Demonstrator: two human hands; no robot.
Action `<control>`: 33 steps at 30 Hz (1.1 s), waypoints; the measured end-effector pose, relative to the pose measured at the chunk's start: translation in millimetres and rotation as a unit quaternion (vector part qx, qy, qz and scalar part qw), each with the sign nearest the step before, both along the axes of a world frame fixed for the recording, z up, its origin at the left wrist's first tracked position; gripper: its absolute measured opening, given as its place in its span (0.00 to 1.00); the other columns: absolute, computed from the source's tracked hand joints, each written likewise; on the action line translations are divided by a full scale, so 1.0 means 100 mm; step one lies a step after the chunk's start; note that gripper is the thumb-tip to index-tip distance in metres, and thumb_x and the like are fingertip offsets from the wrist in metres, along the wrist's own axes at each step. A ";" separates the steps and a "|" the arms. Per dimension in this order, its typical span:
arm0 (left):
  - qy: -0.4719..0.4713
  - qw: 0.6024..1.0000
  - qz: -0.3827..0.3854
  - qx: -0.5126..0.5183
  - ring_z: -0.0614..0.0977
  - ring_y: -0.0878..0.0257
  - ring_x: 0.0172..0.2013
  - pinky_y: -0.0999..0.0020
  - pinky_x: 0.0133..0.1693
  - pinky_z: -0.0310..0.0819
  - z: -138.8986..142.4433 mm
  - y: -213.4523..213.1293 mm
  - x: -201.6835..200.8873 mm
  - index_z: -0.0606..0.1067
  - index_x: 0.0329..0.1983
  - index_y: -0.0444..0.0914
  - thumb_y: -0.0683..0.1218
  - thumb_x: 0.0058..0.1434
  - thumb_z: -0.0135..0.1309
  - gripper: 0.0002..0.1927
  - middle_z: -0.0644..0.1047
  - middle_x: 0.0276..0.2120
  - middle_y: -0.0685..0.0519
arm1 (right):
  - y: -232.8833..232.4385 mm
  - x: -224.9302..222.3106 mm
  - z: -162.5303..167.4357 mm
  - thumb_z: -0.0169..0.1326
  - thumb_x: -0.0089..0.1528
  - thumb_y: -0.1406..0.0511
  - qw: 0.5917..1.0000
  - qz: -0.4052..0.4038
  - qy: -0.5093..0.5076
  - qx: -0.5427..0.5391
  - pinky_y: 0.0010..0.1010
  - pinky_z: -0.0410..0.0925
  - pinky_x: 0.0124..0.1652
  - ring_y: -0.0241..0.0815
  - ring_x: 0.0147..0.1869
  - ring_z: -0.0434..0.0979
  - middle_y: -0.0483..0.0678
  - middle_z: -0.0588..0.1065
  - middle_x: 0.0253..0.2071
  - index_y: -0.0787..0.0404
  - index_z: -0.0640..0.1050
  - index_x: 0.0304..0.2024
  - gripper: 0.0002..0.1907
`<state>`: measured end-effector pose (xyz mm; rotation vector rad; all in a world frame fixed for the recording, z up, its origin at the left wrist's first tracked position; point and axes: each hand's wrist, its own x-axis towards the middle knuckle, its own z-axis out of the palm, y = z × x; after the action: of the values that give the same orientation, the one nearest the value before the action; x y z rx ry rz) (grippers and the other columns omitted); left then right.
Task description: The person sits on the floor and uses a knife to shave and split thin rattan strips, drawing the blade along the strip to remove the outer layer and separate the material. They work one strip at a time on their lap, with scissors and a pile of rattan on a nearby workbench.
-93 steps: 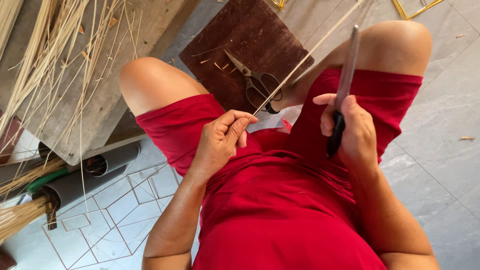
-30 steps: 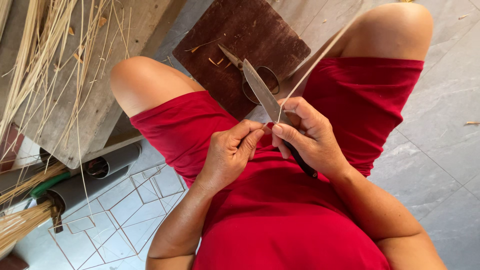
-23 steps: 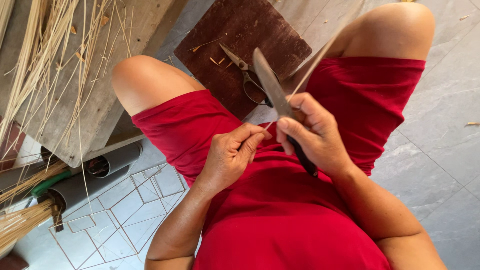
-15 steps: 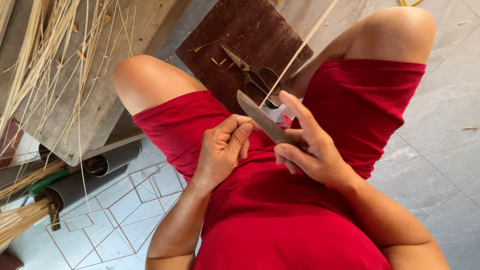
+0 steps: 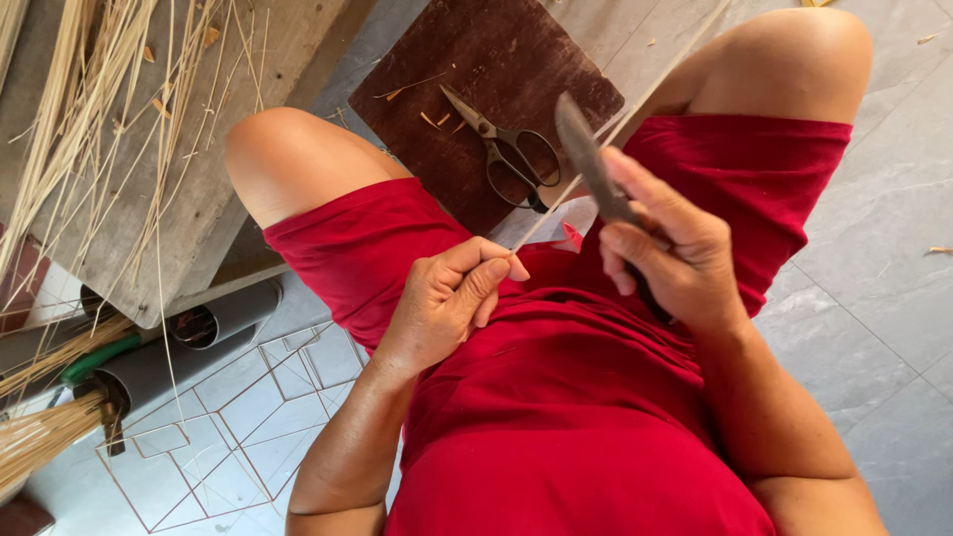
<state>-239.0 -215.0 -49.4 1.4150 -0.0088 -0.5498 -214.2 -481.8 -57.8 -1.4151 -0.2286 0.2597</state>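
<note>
Knife [image 5: 586, 164] up in the right hand [image 5: 675, 248], blade angled away toward the far side, handle buried in the palm — fingers wrapped tight around it, index laid along the top, probably for control. Thin pale reed strip [image 5: 606, 139] pinched at its near end by the left hand [image 5: 447, 298], thumb and fingertips pressed together on it, other fingers curled in. Strip running diagonally up and to the right, past the blade, out over the right knee toward the far edge. Looks kept taut over the lap so the edge can ride along it, but can't tell whether the blade actually touches it right now.

Scissors [image 5: 511, 154] lying shut on a dark brown board [image 5: 437, 69] on the floor between the knees, close by but not touched — a few shavings scattered on it. Far left: wooden plank [image 5: 228, 169] with a loose heap of pale reeds [image 5: 89, 109]. Near left: grey pipes [image 5: 149, 362] and a broom-like bundle [image 5: 40, 447] on the tiled floor [image 5: 248, 427].
</note>
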 end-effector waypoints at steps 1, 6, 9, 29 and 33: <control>-0.017 1.000 -0.009 0.005 0.63 0.77 0.18 0.80 0.21 0.55 -0.01 0.01 -0.01 0.79 0.44 0.36 0.46 0.77 0.47 0.12 0.65 0.17 0.62 | -0.08 0.04 0.01 0.48 0.70 0.79 0.999 -0.043 -0.009 -0.003 0.22 0.65 0.27 0.33 0.26 0.69 0.46 0.74 0.30 0.63 0.64 0.76 0.31; 0.052 0.998 0.037 -0.013 0.65 0.76 0.16 0.81 0.19 0.57 -0.04 0.18 -0.01 0.79 0.45 0.35 0.47 0.76 0.46 0.13 0.69 0.18 0.60 | -0.64 0.21 0.14 0.46 0.74 0.75 0.974 -0.216 -0.054 0.030 0.24 0.61 0.24 0.33 0.21 0.65 0.46 0.73 0.27 0.61 0.64 0.75 0.26; 0.058 0.997 0.046 -0.029 0.68 0.75 0.17 0.81 0.20 0.61 -0.07 0.19 -0.02 0.78 0.49 0.35 0.48 0.76 0.44 0.15 0.73 0.20 0.58 | -0.80 0.22 0.24 0.45 0.74 0.72 0.965 -0.244 -0.028 0.094 0.24 0.62 0.24 0.33 0.21 0.66 0.46 0.73 0.29 0.61 0.66 0.72 0.23; -0.236 0.938 0.112 0.229 0.80 0.74 0.30 0.78 0.30 0.77 0.07 -0.17 0.01 0.78 0.49 0.35 0.43 0.71 0.57 0.07 0.79 0.33 0.55 | 0.07 0.12 0.24 0.52 0.69 0.71 0.981 0.028 0.143 0.127 0.22 0.64 0.23 0.32 0.26 0.70 0.51 0.75 0.41 0.71 0.60 0.75 0.32; -0.109 0.980 0.115 0.123 0.80 0.73 0.27 0.78 0.28 0.77 -0.03 -0.13 -0.02 0.80 0.46 0.35 0.45 0.72 0.54 0.09 0.80 0.29 0.55 | 0.15 0.09 0.28 0.51 0.65 0.73 0.985 0.077 0.139 0.073 0.21 0.65 0.22 0.32 0.27 0.70 0.46 0.72 0.50 0.68 0.55 0.75 0.37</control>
<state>-241.5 -228.1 -52.7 1.6855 0.0481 -0.2070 -205.5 -467.0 -29.8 -1.2022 -0.1235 0.5528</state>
